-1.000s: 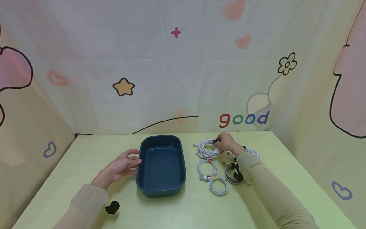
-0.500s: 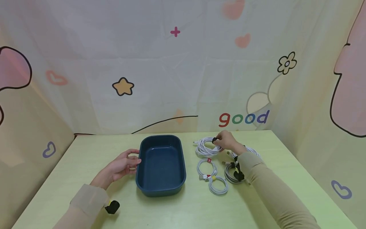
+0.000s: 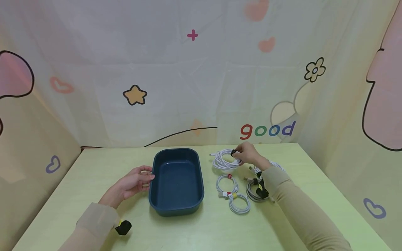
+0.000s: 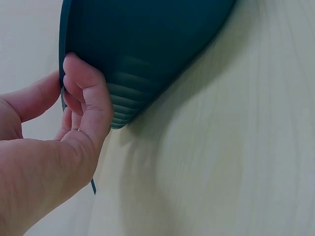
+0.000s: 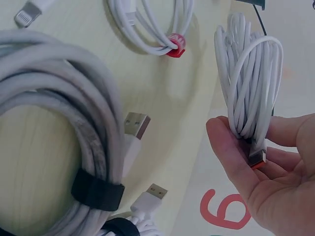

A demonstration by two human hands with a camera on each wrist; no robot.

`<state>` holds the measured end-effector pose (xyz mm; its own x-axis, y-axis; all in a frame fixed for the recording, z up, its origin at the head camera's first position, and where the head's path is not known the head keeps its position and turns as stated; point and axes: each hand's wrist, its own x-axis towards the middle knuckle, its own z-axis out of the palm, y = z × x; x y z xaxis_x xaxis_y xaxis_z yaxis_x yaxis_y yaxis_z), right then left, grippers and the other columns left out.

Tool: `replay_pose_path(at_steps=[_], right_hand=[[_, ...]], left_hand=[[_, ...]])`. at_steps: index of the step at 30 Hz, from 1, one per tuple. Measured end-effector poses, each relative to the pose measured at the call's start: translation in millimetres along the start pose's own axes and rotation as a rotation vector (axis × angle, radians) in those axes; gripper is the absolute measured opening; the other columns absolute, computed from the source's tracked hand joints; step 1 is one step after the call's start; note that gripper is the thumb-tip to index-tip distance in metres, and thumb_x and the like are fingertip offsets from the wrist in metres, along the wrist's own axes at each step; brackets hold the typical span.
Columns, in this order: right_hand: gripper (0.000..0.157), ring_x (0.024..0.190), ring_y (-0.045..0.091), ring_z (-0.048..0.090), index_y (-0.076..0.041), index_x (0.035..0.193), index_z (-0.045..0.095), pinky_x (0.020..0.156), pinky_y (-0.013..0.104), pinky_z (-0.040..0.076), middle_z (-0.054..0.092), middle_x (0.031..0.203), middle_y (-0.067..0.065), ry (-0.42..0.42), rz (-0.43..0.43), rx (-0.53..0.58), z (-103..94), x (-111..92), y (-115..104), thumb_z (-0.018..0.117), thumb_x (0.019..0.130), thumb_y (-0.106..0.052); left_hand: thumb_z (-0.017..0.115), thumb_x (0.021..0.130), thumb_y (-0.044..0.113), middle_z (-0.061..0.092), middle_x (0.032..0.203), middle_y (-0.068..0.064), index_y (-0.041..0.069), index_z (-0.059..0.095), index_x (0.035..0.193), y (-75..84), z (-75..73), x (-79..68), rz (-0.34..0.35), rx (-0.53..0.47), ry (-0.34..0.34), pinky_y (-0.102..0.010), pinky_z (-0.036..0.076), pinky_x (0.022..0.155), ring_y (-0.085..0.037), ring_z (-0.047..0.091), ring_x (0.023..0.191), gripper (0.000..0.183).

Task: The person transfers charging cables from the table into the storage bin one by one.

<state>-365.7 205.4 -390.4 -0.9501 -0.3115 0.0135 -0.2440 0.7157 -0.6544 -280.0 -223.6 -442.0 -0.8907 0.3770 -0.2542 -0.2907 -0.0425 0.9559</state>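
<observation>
**Edge grip on coil: slip or snag likely**

Coil (image 3: 226, 166) pinched at its black tie (image 3: 233, 153) by right hand (image 3: 248, 154), lying just left of it. Bin (image 3: 179, 184), right of left hand (image 3: 134, 182), gripped by that hand at the rim. Coil could be dropped or sprung loose if tie slips. Jutting plug (image 3: 212, 154), beyond right hand's fingertips, could be snagged on bin. Bin could be tipped if rim is tugged.
</observation>
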Motion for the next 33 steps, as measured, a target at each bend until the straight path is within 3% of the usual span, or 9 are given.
replay_pose_path(at_steps=[18,27,33], right_hand=[[0.021,0.055,0.014,0.066,0.015,0.103,0.064,0.065,0.047,0.058,0.07,0.089,0.028,-0.005,-0.046,0.033,-3.7,1.8,-18.3,0.06,0.091,-0.002],[0.024,0.055,0.01,0.063,0.013,0.107,0.064,0.057,0.031,0.057,0.07,0.092,0.026,-0.004,-0.02,0.047,-4.7,4.2,-26.5,0.062,0.091,-0.005],[0.025,0.056,0.01,0.063,0.011,0.108,0.065,0.058,0.03,0.057,0.07,0.09,0.023,0.002,-0.023,0.016,-5.9,3.7,-37.4,0.062,0.091,-0.007]], left_hand=[[0.055,0.096,0.007,0.06,0.089,0.003,0.012,0.037,0.117,3.4,1.3,-2.6,-0.01,-0.045,-0.014,-0.027,0.053,0.072,-0.009,0.062,0.076,0.028],[0.054,0.096,0.006,0.059,0.089,0.002,0.01,0.037,0.118,4.6,2.7,-4.4,-0.007,-0.047,-0.019,-0.027,0.053,0.071,-0.01,0.061,0.075,0.028],[0.054,0.096,0.006,0.059,0.089,0.002,0.01,0.037,0.118,4.0,2.4,-4.6,-0.005,-0.057,-0.017,-0.026,0.053,0.071,-0.01,0.062,0.075,0.028]])
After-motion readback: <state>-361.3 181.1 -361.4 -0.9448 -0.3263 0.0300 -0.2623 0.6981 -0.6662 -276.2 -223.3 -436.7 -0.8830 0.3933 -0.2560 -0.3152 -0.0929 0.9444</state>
